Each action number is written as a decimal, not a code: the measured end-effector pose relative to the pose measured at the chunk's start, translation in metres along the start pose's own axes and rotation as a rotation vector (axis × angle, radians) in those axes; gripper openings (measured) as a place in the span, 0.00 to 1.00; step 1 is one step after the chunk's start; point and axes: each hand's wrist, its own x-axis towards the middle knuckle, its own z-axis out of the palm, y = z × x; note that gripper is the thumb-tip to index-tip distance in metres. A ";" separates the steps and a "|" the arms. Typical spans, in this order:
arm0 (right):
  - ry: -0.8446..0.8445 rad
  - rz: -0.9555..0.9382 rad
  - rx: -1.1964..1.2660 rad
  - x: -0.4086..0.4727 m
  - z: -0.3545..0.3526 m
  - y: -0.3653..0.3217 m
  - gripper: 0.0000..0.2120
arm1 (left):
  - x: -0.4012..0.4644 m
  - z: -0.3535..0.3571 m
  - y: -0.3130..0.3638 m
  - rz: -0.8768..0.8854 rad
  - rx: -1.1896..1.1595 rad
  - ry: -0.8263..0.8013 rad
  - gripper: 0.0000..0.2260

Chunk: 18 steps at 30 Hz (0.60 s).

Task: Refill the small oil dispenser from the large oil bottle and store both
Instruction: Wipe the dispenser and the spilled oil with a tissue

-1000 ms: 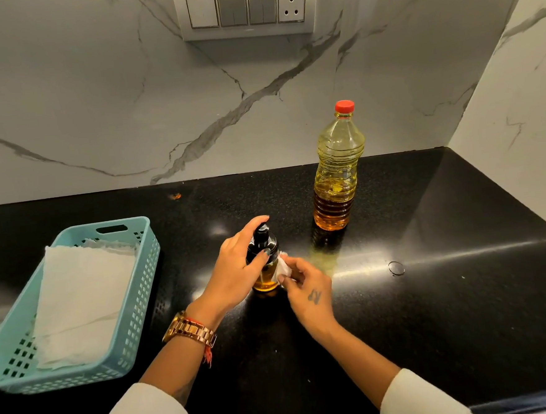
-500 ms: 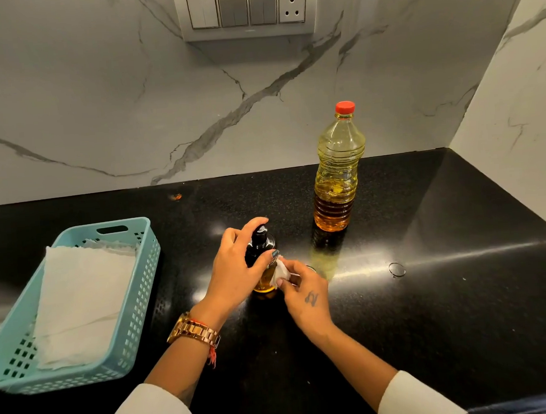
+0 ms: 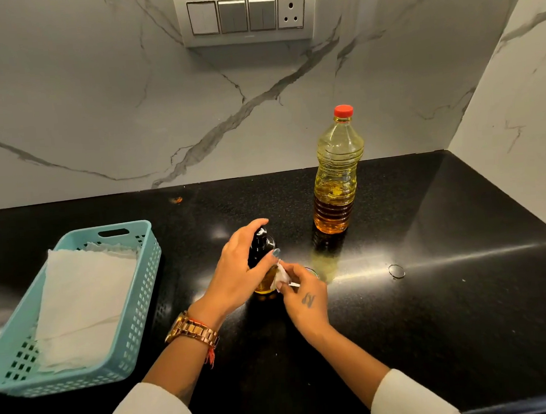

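The small oil dispenser (image 3: pixel 261 243) with a black pump top stands upright on the black counter (image 3: pixel 434 308), amber oil showing at its base. My left hand (image 3: pixel 237 274) is wrapped around its neck and body. My right hand (image 3: pixel 304 296) pinches a small white tissue (image 3: pixel 280 275) pressed against the dispenser's right side. The large oil bottle (image 3: pixel 337 176), clear plastic with a red cap on, stands upright behind and to the right, partly filled with yellow oil.
A teal plastic basket (image 3: pixel 137 313) holding white paper towels (image 3: pixel 84 304) sits at the left. A small clear ring (image 3: pixel 396 271) lies on the counter to the right. Marble walls close off the back and right; a switch panel (image 3: pixel 247 14) hangs above.
The tissue in my right hand has shifted slightly against the dispenser's side. My left hand stays around the dispenser. The large bottle has not moved.
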 end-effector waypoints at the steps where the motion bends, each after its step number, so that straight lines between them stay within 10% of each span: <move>1: -0.016 0.028 -0.017 0.006 0.000 0.001 0.14 | 0.000 0.001 0.000 -0.009 0.017 0.023 0.24; 18: -0.045 0.030 -0.057 0.023 -0.007 -0.013 0.16 | -0.002 -0.006 0.004 0.004 0.046 0.070 0.27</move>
